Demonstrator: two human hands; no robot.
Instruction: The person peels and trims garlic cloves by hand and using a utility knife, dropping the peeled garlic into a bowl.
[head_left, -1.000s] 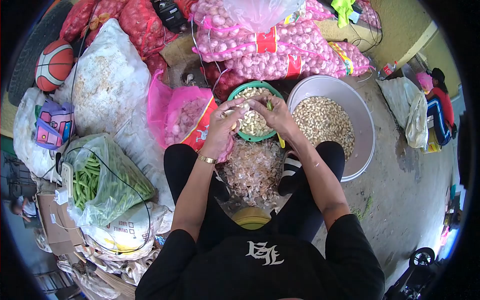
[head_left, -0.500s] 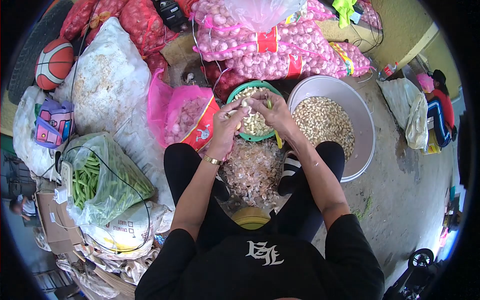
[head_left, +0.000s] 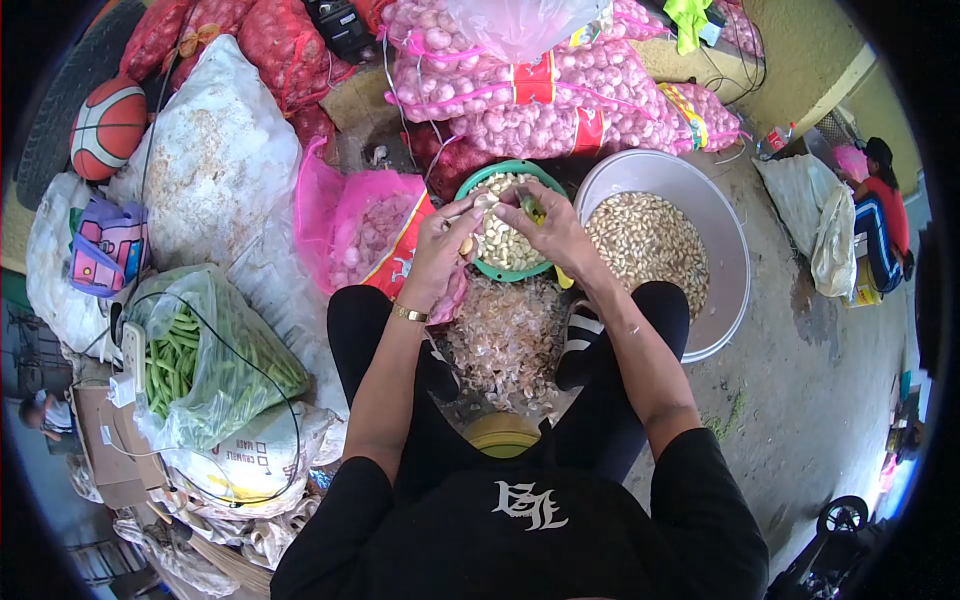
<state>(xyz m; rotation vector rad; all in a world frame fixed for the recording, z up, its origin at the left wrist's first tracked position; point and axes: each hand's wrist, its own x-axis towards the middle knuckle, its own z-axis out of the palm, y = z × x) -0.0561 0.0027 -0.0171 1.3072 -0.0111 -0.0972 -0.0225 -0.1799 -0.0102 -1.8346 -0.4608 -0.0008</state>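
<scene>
My left hand [head_left: 445,243] is closed with a pale garlic clove [head_left: 486,202] pinched at its fingertips. More cloves seem tucked in its curled fingers. My right hand [head_left: 548,232] meets it at the clove, its fingers wrapped round a small yellow-handled knife [head_left: 564,278]; the blade is hard to make out. Below both hands stands a green basin [head_left: 470,184] with peeled cloves in it. Papery garlic skins [head_left: 505,345] lie heaped on the floor between my feet.
To the right a large pale tub [head_left: 728,260] holds many cloves in water. An opened pink mesh bag [head_left: 318,225] of garlic leans at left. Stacked garlic sacks [head_left: 470,85] line the back. A bag of green pods [head_left: 215,355] sits left; another person [head_left: 882,215] sits far right.
Both hands have shifted slightly to the left over the basin, and the right hand has tilted with the knife. The clove stays between the fingertips.
</scene>
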